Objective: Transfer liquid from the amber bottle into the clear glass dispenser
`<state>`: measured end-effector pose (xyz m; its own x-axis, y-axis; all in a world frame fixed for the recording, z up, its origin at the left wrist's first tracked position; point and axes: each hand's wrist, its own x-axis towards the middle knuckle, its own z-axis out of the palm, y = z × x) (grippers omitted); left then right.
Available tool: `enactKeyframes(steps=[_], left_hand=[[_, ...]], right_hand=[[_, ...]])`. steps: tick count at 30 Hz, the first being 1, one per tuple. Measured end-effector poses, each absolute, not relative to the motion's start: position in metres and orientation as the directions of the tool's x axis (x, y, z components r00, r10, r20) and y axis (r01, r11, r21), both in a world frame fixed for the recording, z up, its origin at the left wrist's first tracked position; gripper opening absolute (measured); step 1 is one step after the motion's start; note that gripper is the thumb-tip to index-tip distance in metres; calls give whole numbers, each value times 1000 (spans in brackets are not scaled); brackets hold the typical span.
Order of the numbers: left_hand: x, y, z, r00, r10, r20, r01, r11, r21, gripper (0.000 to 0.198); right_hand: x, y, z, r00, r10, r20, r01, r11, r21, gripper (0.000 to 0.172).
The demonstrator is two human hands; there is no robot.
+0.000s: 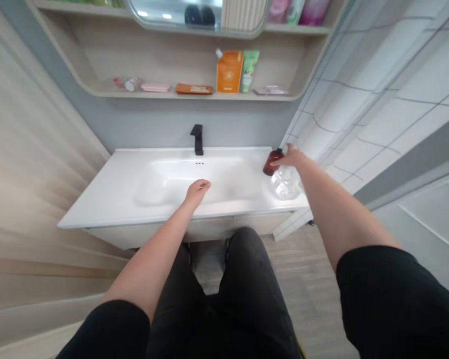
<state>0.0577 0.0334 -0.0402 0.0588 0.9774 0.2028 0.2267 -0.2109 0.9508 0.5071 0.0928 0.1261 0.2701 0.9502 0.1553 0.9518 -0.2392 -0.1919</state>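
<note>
Above the front part of the white washbasin (179,197), my left hand (197,192) is closed, its fingers curled in with a small dark gap between them. Whether it holds anything cannot be made out. At the right end of the counter, my right hand (292,157) is on a reddish-brown bottle (271,164) with a black cap (279,151). My thumb lies across the bottle's front; other fingers are partly hidden. Just in front of that bottle, near the same hand, sits a clear, shiny, plastic-looking item (285,185).
A black faucet (198,139) rises behind the basin. The wall shelf (153,55) holds an orange pouch (229,72), a green tube (249,71), an orange-brown flat case (194,89) and a pink item (155,87). A curtain (30,149) hangs at left, a tiled wall (389,75) at right.
</note>
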Motion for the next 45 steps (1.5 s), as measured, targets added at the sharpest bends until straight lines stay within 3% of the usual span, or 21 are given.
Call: enactKeyframes(steps=[2, 6, 9, 12, 14, 16, 18, 19, 21, 26, 31, 34, 39, 45], left_hand=[[58, 33, -40, 56, 978, 203, 218, -210, 953, 20], [59, 35, -39, 47, 972, 231, 233, -235, 944, 15], [59, 37, -40, 21, 975, 221, 265, -218, 939, 11], [59, 38, -41, 3, 980, 200, 272, -194, 943, 10], [60, 39, -42, 0, 982, 187, 274, -180, 945, 11], [60, 40, -43, 3, 985, 175, 274, -169, 947, 11], [60, 41, -44, 5, 987, 163, 270, -158, 950, 13], [59, 42, -45, 5, 987, 158, 267, -153, 951, 14], [59, 43, -46, -6, 988, 151, 264, -145, 954, 15], [56, 43, -45, -31, 990, 137, 252, -125, 960, 15], [56, 46, -47, -27, 991, 135, 244, -124, 962, 15], [57, 46, -47, -19, 991, 130, 215, -123, 969, 18], [59, 40, -38, -30, 995, 94, 143, -89, 986, 23], [56, 28, -26, -64, 981, 182, 19, -181, 983, 32]], right_hand=[[511, 79, 146, 315, 902, 297, 937, -244, -252, 113], [500, 22, 157, 244, 717, 653, 944, -20, -330, 45], [484, -30, 127, 70, 801, 594, 948, 132, -291, 15], [477, -72, 80, -84, 893, 442, 950, 205, -234, 18], [479, -89, 51, 39, 857, 515, 962, 108, -252, 21], [484, -94, 30, 249, 738, 628, 937, -19, -349, 55], [488, -90, 14, 408, 668, 622, 873, -87, -479, 93], [488, -86, 8, 456, 673, 582, 839, -106, -534, 106], [487, -76, -1, 505, 717, 480, 778, -138, -613, 115], [486, -64, -9, 649, 698, 302, 627, -266, -732, 92], [471, -78, -5, 643, 684, 344, 624, -208, -753, 81], [438, -78, 0, 495, 792, 358, 624, -37, -781, 84], [347, -35, -3, 81, 953, 292, 523, 209, -826, 76], [256, 35, -13, -101, 981, 165, 463, 193, -865, 68]])
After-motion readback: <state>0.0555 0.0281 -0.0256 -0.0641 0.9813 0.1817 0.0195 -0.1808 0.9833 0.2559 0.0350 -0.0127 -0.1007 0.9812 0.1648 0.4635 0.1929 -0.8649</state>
